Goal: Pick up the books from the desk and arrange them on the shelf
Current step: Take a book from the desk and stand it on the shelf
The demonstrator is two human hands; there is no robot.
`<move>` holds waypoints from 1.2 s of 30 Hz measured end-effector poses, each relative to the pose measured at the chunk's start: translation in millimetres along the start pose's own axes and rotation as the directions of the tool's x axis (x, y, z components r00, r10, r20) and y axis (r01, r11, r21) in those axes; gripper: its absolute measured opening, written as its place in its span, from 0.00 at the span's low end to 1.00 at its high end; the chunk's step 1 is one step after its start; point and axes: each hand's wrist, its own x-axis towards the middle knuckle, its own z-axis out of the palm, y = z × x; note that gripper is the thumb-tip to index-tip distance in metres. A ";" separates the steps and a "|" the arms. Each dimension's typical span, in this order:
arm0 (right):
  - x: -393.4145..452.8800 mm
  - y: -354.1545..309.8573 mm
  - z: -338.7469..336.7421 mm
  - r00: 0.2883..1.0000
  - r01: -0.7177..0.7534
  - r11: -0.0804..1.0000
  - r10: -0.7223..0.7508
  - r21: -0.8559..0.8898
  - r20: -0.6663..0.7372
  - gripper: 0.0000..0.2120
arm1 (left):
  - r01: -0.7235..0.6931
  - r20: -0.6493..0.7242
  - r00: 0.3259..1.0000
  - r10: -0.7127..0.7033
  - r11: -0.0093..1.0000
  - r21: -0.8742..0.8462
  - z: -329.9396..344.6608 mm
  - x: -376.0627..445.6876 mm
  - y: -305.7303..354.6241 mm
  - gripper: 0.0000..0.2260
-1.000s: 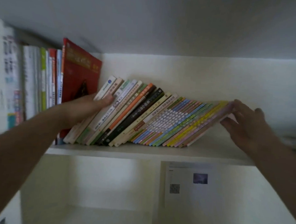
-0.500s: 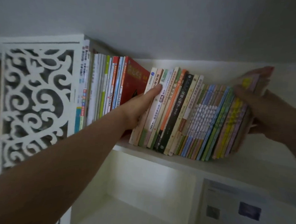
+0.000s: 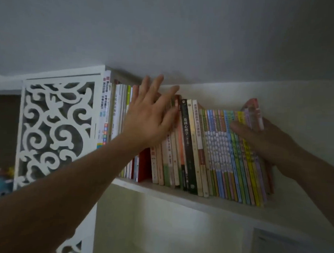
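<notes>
Books (image 3: 214, 147) now stand nearly upright on the shelf (image 3: 179, 193), no longer leaning. Left hand (image 3: 149, 118) presses their spines, fingers spread; right hand (image 3: 264, 143) grips the row's right end, fingers curled behind.

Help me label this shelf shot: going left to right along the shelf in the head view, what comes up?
White carved panel → tall white books → left hand → black-spined book → thin colourful books → right hand.
</notes>
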 end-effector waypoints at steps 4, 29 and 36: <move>-10.2 30.6 -7.2 0.982 -0.049 0.997 0.037 0.058 0.185 0.33 | -0.005 -0.012 1.000 0.008 0.980 0.199 27.6 -1.8 -19.2 0.30; -92.4 38.9 2.4 0.948 -0.267 0.685 0.314 -0.678 -0.057 0.36 | -0.158 -0.077 0.986 0.151 0.983 -0.090 60.5 -53.4 109.7 0.25; -129.0 43.4 -5.0 0.997 -0.077 0.653 0.054 -0.753 -0.055 0.20 | 0.012 0.250 0.965 0.072 0.948 -0.319 31.9 -98.4 154.5 0.37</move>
